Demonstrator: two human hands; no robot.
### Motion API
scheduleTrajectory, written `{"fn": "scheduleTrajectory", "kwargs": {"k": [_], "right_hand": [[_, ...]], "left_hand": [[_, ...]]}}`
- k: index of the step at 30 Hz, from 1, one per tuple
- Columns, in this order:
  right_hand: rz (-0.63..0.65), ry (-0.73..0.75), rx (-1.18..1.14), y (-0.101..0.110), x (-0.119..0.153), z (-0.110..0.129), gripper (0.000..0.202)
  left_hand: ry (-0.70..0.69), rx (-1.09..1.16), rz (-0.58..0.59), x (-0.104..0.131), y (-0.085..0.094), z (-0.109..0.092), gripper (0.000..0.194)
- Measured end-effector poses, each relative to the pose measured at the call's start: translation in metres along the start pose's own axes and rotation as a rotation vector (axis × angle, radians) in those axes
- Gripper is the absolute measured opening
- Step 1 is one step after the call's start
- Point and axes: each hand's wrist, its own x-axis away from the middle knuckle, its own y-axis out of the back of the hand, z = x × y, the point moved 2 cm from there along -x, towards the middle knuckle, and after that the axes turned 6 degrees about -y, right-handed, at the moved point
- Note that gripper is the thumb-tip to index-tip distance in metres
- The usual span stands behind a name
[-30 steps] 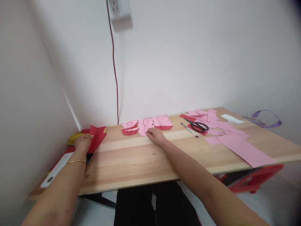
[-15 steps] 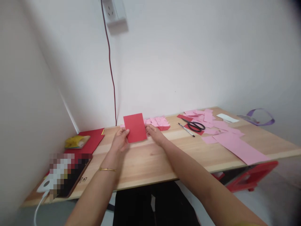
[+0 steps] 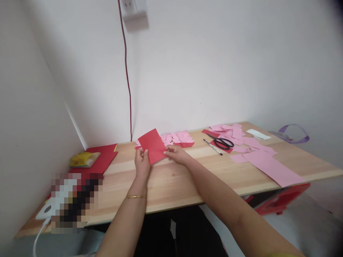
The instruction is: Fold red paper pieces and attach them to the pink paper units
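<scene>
A rectangular piece of red paper (image 3: 153, 144) is held up over the wooden table, tilted with one corner pointing upward. My left hand (image 3: 142, 162) pinches its lower left edge, thumb in front. At its right edge, the fingers of my right hand (image 3: 175, 154) are closed on the paper as well. Behind the paper, against the wall, lie pink paper pieces with jagged edges (image 3: 183, 137) and some red below them; the red sheet hides part of this row.
Black-handled scissors (image 3: 223, 143) and a pen (image 3: 213, 147) lie right of my hands, beside several pink paper pieces (image 3: 268, 167). Red sheets (image 3: 107, 157) with a yellow packet (image 3: 84, 159) are at the left. A purple band (image 3: 294, 132) sits at the far right.
The red paper has turned from nearly upright to tilted, its top leaning left. My left hand has shifted right and turned more upright; both hands still hold the paper.
</scene>
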Motion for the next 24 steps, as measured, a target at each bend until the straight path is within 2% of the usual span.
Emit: {"fn": "scheduleTrajectory", "kwargs": {"k": [4,7,10,15,18,22,24], "right_hand": [[-0.059,0.027,0.051,0.001,0.004,-0.002,0.028],[-0.091,0.066,0.074,0.006,0.006,0.0,0.027],[-0.022,0.034,0.038,0.01,0.01,0.001,0.028],[0.153,-0.034,0.013,0.009,0.013,0.001,0.029],[0.131,-0.015,-0.007,0.01,0.011,-0.001,0.03],[0.077,0.096,0.015,0.011,0.008,-0.002,0.084],[0.032,0.165,0.127,0.01,0.008,-0.001,0.09]], "left_hand": [[0.086,0.095,0.034,0.002,-0.002,-0.004,0.02],[0.203,0.198,0.127,0.005,-0.007,-0.004,0.026],[0.297,0.349,0.196,0.008,-0.011,-0.003,0.032],[0.382,0.623,0.148,0.009,-0.014,-0.004,0.037],[0.419,0.733,0.12,0.007,-0.012,-0.006,0.037],[0.452,0.857,0.121,0.003,-0.008,-0.009,0.039],[0.489,0.884,0.135,0.003,-0.007,-0.011,0.039]]}}
